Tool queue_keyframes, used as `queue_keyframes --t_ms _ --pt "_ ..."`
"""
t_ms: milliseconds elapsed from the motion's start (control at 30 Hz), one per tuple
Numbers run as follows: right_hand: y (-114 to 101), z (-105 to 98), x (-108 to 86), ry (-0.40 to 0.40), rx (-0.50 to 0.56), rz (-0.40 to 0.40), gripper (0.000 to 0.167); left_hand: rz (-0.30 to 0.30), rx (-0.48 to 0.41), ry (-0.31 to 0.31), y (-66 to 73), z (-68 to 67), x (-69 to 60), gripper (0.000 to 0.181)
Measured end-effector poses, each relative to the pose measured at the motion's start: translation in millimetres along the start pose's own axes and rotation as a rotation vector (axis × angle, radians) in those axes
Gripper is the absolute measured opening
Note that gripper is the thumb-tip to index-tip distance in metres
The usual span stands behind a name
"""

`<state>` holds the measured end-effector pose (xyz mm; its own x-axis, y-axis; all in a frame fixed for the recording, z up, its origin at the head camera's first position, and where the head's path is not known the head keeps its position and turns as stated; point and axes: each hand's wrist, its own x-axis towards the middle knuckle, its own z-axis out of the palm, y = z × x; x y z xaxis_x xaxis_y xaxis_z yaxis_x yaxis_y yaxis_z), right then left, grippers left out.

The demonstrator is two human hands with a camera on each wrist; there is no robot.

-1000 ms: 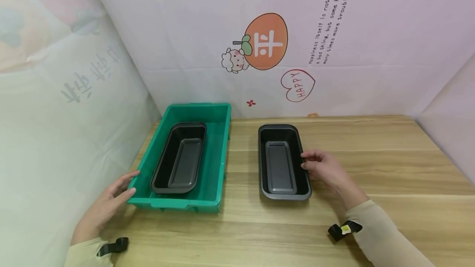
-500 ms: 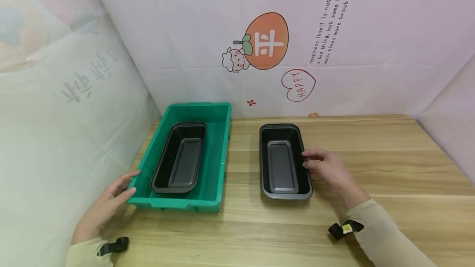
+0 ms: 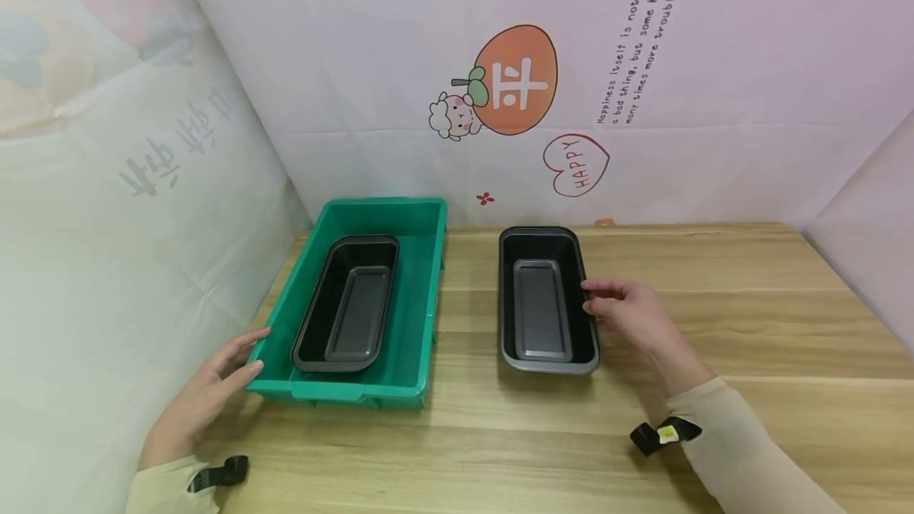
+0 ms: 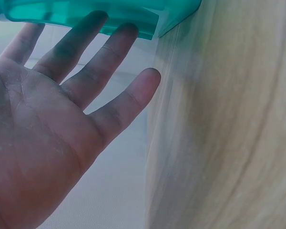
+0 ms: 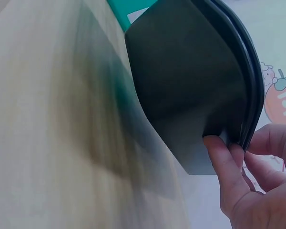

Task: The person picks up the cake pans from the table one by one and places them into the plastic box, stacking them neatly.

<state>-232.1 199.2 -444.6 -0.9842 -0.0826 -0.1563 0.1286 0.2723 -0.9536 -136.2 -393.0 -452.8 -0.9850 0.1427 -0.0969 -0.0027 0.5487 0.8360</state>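
Note:
A dark loaf pan (image 3: pixel 541 312) is at the middle of the table, its long side running front to back. My right hand (image 3: pixel 635 324) pinches its right rim, thumb on the inner side and fingers outside. In the right wrist view the loaf pan (image 5: pixel 181 86) shows its outer wall, raised a little off the tabletop, and its rim looks doubled. A second loaf pan (image 3: pixel 357 316) lies inside the green tray (image 3: pixel 428 316), toward its left. My left hand (image 3: pixel 203 399) touches the tray's left front corner; its fingers are spread, seen palm-side in the left wrist view.
The wooden table (image 3: pixel 750 316) stretches right and forward of the loaf pan. A printed white sheet (image 3: pixel 371 70) hangs along the back edge, and another pale sheet (image 3: pixel 178 244) closes the left side, near the tray.
The loaf pan in my right hand has shifted slightly, up and away in the head view, and my right hand went with it. My left hand, the tray and the second loaf pan stay put.

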Motion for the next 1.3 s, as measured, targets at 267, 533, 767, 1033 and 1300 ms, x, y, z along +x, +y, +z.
queue_keyframes --t_ms 267,533,767,1033,1300 --pt "-18 5 -1.9 0.0 0.065 -0.024 0.045 -0.003 0.011 -0.005 0.2 -0.7 0.2 0.055" --pt "-34 11 -3.3 -0.008 0.093 -0.056 0.044 0.016 0.025 0.003 2.5 -0.9 -0.4 0.055" --pt "-47 18 -4.6 -0.002 0.143 -0.082 0.042 0.016 0.018 0.001 0.1 -1.2 0.7 0.054" --pt "-56 29 -4.7 -0.002 0.183 -0.108 0.04 0.02 0.012 -0.001 -1.5 0.3 0.5 0.054" --pt "-66 44 -4.8 -0.025 0.222 -0.144 0.038 0.022 0.003 -0.008 -0.9 -0.4 -0.5 0.054"
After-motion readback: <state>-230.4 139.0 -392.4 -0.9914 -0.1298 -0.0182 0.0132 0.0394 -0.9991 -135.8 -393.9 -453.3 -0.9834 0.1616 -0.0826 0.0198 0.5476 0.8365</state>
